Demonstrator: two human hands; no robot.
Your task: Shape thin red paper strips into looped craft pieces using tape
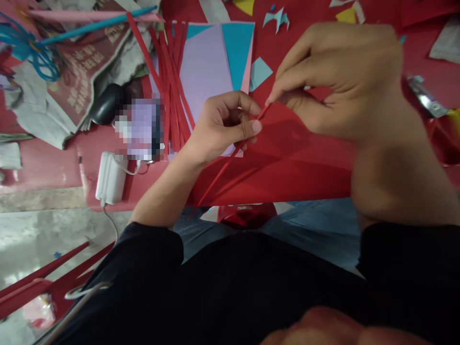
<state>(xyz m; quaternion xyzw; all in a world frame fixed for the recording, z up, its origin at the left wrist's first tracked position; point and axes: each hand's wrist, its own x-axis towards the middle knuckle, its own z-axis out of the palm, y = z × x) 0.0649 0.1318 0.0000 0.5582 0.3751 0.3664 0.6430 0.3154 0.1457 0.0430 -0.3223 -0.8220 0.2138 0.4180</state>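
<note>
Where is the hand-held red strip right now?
Head view, near the centre: the red strip runs through the grip of the left hand up to the right hand, its tail past the table edge.

The thin paper strip (223,170) is red, like the flat strips (172,96) and the desk (305,172). The top sheet (203,67) is lilac, the sheet beneath (235,55) teal; the power bank (112,177) white; the newspaper (86,69) grey and maroon with pale lettering.

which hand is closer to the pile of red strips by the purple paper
Left. The left hand is just to the right of the pile of red strips; the right hand is farther right, beyond the left hand.
</note>
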